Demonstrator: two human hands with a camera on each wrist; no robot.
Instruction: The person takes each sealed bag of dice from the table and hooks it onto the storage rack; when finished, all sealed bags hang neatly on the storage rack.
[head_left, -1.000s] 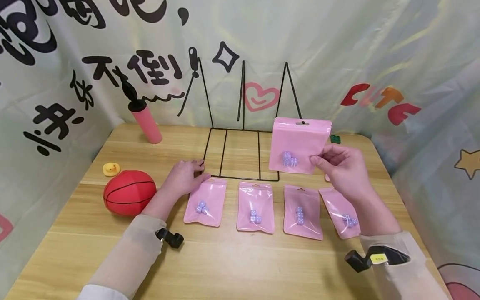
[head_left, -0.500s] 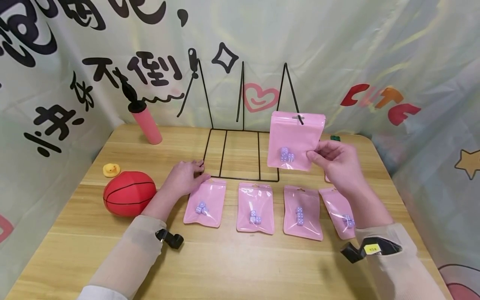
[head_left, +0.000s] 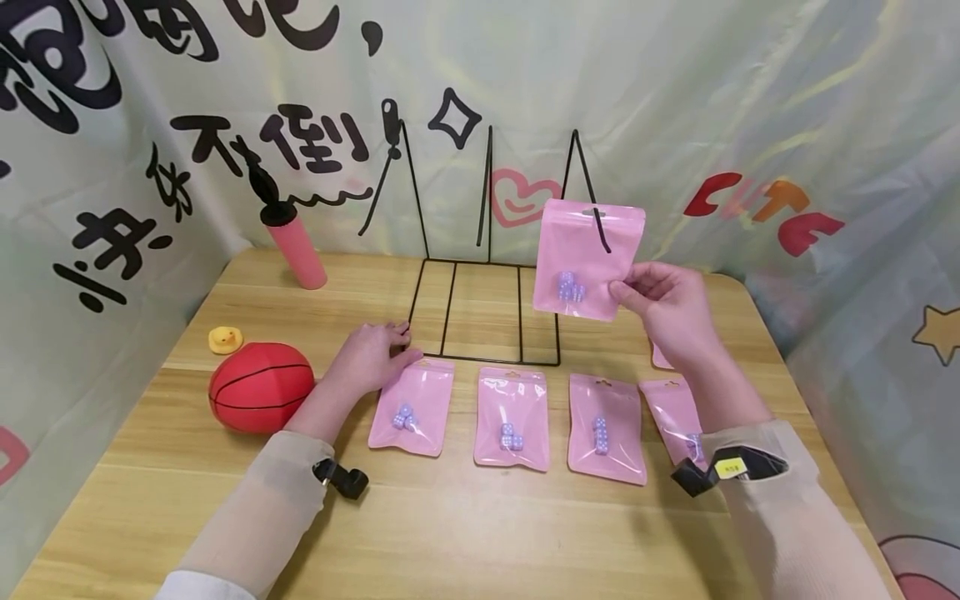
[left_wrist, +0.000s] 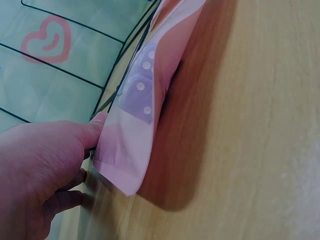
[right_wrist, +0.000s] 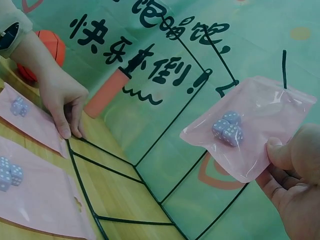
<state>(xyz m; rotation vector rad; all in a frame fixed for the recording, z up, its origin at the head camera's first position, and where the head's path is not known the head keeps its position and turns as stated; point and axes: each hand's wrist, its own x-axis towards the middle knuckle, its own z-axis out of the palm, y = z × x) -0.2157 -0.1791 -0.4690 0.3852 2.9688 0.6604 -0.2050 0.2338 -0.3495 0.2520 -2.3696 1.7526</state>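
Note:
My right hand [head_left: 671, 308] pinches the lower right edge of a pink zip bag [head_left: 558, 242] between thumb and fingers. Small lilac dice [right_wrist: 228, 129] show through its clear front. The right hook [head_left: 602, 232] of a black wire rack [head_left: 520, 317] passes through the bag's hang hole, with the hook's end standing out in front of the bag. At the rack's front left corner, my left hand [head_left: 367, 358] grips the wire base with thumb and fingers. Just beside that thumb lies another pink bag of dice [left_wrist: 125, 165].
More pink bags lie in a row before the rack: one at the middle [head_left: 512, 400], one right of it [head_left: 622, 400], one under my right forearm [head_left: 667, 408]. Left stand a red ball [head_left: 261, 387], a yellow toy duck [head_left: 225, 339] and a pink pump [head_left: 296, 250]. A printed curtain hangs behind.
My right hand has lifted the bag up and slightly left, and the hook now sticks further out through its hole. My left hand stays on the rack.

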